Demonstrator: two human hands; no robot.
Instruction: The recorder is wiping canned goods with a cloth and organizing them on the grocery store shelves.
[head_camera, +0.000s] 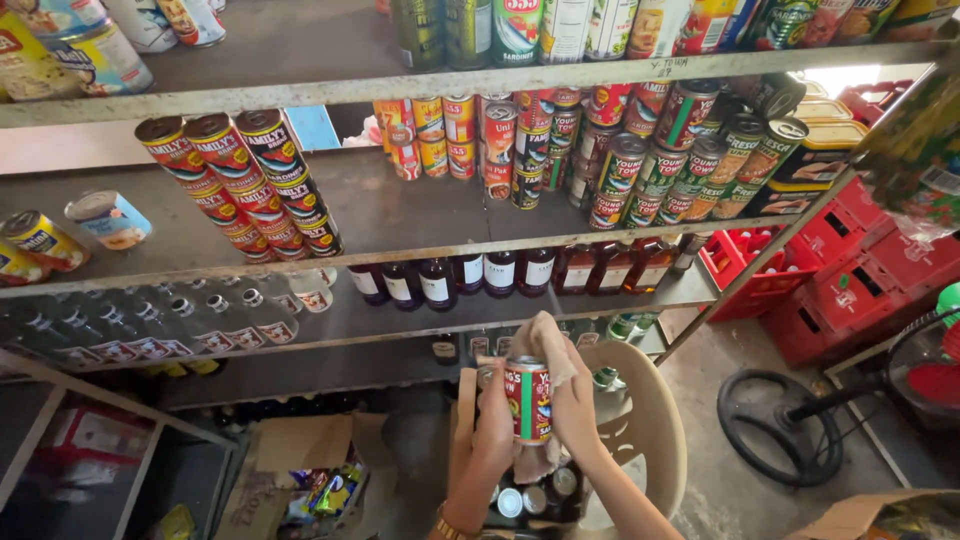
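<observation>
Two hands on one red tin can (527, 400) over the beige chair (650, 430): left hand (494, 430) cups its side, fingers wrapped; right hand (572, 395) presses a cloth (545, 340) round it. Wiping step, I'd say; turning it next needs a firm grip.

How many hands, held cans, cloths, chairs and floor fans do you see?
hands: 2, left hand and right hand
held can: 1
cloth: 1
chair: 1
floor fan: 1
Total: 6
</observation>
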